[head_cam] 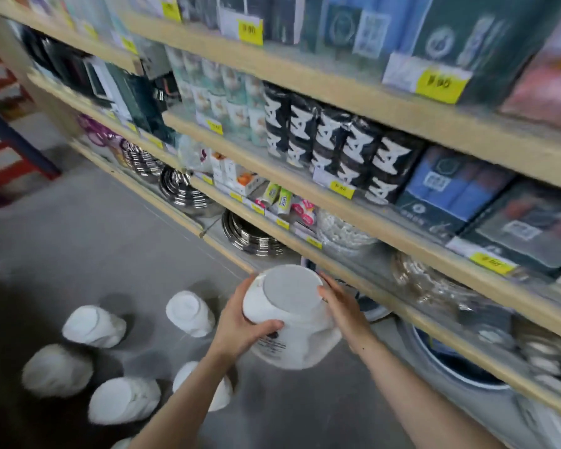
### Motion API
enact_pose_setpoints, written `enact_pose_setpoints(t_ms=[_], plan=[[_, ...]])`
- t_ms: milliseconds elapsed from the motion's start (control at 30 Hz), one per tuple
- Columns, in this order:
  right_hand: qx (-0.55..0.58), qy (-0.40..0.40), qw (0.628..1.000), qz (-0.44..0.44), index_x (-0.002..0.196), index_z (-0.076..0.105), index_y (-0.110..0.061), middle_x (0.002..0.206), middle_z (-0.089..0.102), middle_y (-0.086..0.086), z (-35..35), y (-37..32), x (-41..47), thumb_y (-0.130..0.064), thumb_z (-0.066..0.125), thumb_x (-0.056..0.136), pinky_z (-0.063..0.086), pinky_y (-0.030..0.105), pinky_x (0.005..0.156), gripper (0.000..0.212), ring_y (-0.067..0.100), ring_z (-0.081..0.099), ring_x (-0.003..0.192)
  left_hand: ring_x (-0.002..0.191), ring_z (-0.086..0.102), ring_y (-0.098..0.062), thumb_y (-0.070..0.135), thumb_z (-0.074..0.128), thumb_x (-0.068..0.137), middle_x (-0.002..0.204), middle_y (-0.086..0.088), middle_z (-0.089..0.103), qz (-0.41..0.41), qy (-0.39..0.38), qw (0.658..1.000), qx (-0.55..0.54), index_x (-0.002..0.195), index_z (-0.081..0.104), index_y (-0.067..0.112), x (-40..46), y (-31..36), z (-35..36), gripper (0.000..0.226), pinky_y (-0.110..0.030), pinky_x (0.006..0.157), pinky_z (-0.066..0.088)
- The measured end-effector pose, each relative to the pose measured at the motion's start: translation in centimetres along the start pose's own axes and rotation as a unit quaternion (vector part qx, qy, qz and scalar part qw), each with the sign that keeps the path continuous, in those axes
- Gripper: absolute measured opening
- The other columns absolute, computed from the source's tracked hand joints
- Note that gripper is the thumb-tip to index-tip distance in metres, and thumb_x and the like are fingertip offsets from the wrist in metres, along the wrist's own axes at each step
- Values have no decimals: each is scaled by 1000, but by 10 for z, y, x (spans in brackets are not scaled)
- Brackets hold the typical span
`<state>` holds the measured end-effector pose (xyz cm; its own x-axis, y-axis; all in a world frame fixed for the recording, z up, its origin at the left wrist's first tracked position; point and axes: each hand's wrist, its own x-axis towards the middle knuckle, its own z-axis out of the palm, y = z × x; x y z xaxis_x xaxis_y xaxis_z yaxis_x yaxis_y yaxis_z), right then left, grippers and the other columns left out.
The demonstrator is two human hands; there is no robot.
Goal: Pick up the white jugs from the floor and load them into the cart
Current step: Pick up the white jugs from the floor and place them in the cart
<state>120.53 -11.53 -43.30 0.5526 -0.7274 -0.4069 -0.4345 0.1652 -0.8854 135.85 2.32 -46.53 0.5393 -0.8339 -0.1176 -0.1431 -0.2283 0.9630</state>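
Observation:
I hold a white jug (289, 315) in the air between both hands, its flat base turned up towards me. My left hand (245, 322) grips its left side and my right hand (344, 309) presses its right side. Several more white jugs lie on the grey floor at the lower left, among them a jug (190, 314) just left of my left hand, a jug (93, 325) further left and a jug (123, 400) nearer to me. No cart is in view.
Wooden shelving (337, 95) runs along the right, stacked with boxed goods, black-and-white packs (340, 147) and steel pots (188, 189). Yellow price tags line the shelf edges. A red and blue frame (10, 147) stands at the far left.

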Motion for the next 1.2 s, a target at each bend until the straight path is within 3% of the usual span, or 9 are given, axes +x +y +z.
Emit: enact_pose_setpoints(t_ms=[100,333,467,600,700,867,933,1033,1200], plan=[[-8,23,999,-26,121,54,-33,121,57,-21,-36,-52,-58,-42,42,75,39,21,94,48,2,52,112,115,52,3,60,84,43,120,29,56,-2,-28,1000,11,123,40,53,-22,76,3,92,-20,96,44],[-21,64,998,-12,116,52,-52,124,59,-15,-95,-101,-161,-47,48,74,43,45,101,43,13,54,116,120,53,-16,65,84,45,129,8,53,12,-69,997,12,123,41,57,-78,182,23,89,-49,95,49],[-18,62,998,-9,94,51,-70,115,57,-23,-106,-118,-198,-41,46,76,42,40,99,35,12,53,114,118,55,-21,66,84,43,128,3,55,0,-60,998,5,118,41,64,-108,199,34,87,-53,92,50],[-23,26,999,-29,108,48,-59,126,53,-16,-110,-118,-213,-45,44,76,40,41,103,35,12,49,120,118,52,-18,63,82,46,126,9,54,10,-31,999,28,115,37,70,-132,209,38,83,-43,101,44],[-31,-30,998,-40,130,42,-45,138,47,-12,-115,-113,-208,-48,43,78,39,44,106,52,13,44,126,118,51,-13,58,81,46,126,13,53,1,17,1000,23,111,39,71,-143,210,43,79,-39,102,43],[-43,-143,987,-67,123,49,-45,129,51,-17,-128,-116,-179,-34,48,92,43,34,99,33,10,49,119,122,50,-12,65,82,43,131,7,53,-37,143,989,2,125,43,55,-168,203,68,92,-39,105,43],[-57,-190,977,-80,126,51,-34,130,53,-9,-131,-119,-167,-24,49,94,43,29,101,34,11,51,117,121,50,-8,62,83,42,132,8,52,-56,206,977,-12,122,42,58,-181,206,83,90,-28,103,43],[-90,-277,949,-123,127,50,-22,125,54,-5,-132,-130,-165,-11,45,96,41,5,84,34,6,50,110,125,47,-10,67,82,42,134,10,50,-82,298,951,-16,128,40,55,-207,215,106,96,-37,108,39],[-128,-403,894,-147,134,45,-14,134,48,-3,-126,-132,-182,-8,43,96,35,8,95,38,8,42,124,121,47,-4,59,82,44,130,12,52,-95,422,901,-37,122,41,53,-260,232,141,88,-24,103,36]])
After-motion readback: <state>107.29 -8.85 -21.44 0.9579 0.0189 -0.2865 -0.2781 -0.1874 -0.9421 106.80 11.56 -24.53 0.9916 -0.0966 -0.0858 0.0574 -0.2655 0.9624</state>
